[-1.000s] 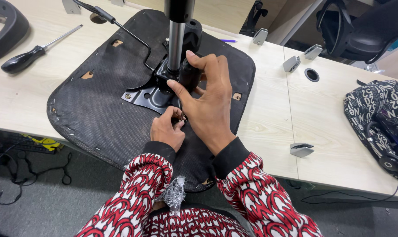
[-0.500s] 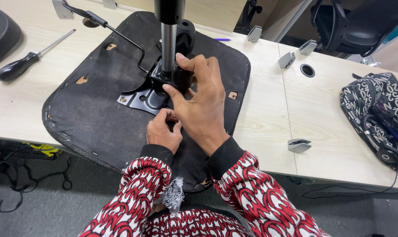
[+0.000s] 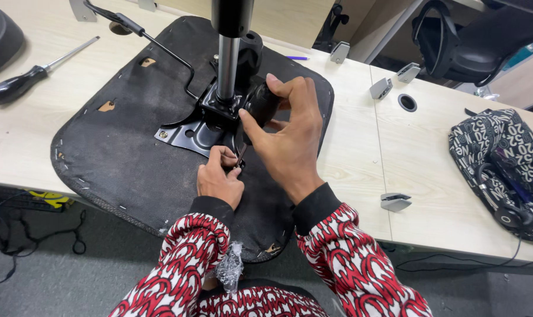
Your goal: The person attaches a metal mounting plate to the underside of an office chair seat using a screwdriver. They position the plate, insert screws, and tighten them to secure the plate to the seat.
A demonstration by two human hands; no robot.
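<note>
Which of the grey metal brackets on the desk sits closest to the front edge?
The bracket right of the right hand, just off the black seat base. The other brackets lie toward the desk's back.

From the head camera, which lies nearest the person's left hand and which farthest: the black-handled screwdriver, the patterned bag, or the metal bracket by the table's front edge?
From the left hand:
1. Metal bracket, to its right, near the table's front edge.
2. Black-handled screwdriver, far left on the table.
3. Patterned bag, far right.

black seat pad (image 3: 131, 158), red-white patterned sleeves (image 3: 190, 264)
</note>
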